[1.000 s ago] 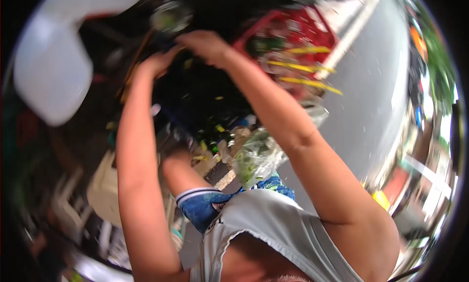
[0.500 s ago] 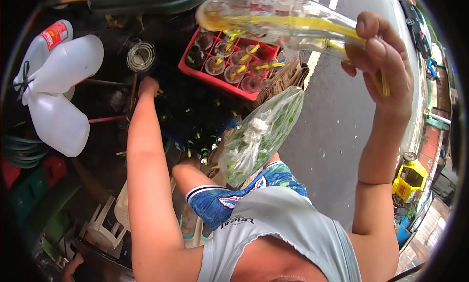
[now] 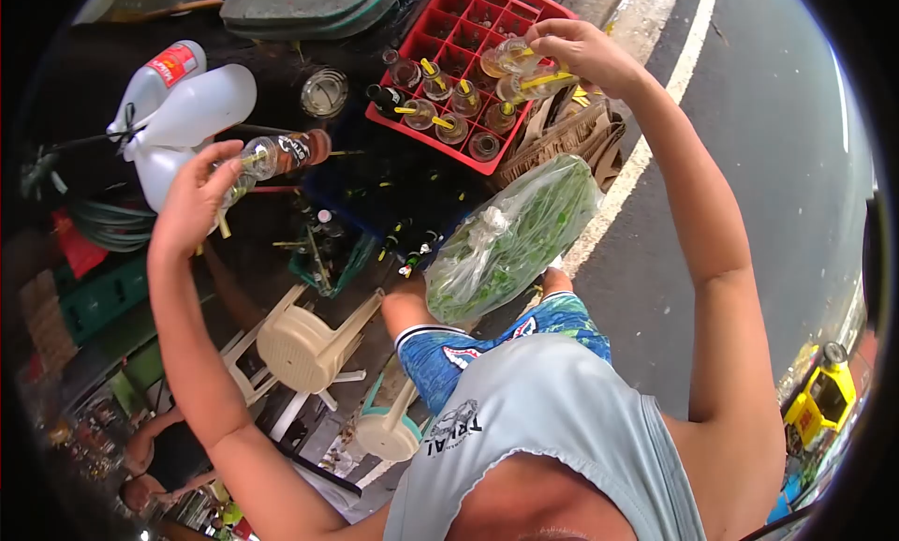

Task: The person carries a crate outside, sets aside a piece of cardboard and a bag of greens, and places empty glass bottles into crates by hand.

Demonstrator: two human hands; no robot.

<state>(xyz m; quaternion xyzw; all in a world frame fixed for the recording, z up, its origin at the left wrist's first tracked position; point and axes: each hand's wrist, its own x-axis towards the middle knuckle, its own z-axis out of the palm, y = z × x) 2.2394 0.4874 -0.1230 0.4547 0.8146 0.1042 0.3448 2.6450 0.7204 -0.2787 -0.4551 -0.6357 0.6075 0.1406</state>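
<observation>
My left hand [image 3: 201,190] is closed around the neck end of a clear glass bottle [image 3: 292,153] with an orange-brown label. A second bottle seems to be in the same grip, and a yellow straw sticks out below. Over the red crate [image 3: 426,146], my right hand [image 3: 581,52] grips glass bottles [image 3: 536,84] by their necks, tilted, with a yellow straw along one. Several glass bottles [image 3: 436,84], many with yellow straws, stand in the crate's compartments. Below it, dark green bottles [image 3: 417,255] show in a shadowed dark crate.
A tied plastic bag of green leaves [image 3: 515,237] rests by my legs. Flattened cardboard [image 3: 571,143] leans beside the red crate. White jugs [image 3: 211,101] hang at left, near a beige stool [image 3: 300,349]. Another person [image 3: 178,457] is at lower left; the road [image 3: 655,288] runs along the right.
My right hand has lowered its bottles from close to the camera to over the red crate. My left hand has come up from the dark crate and now holds glass bottles.
</observation>
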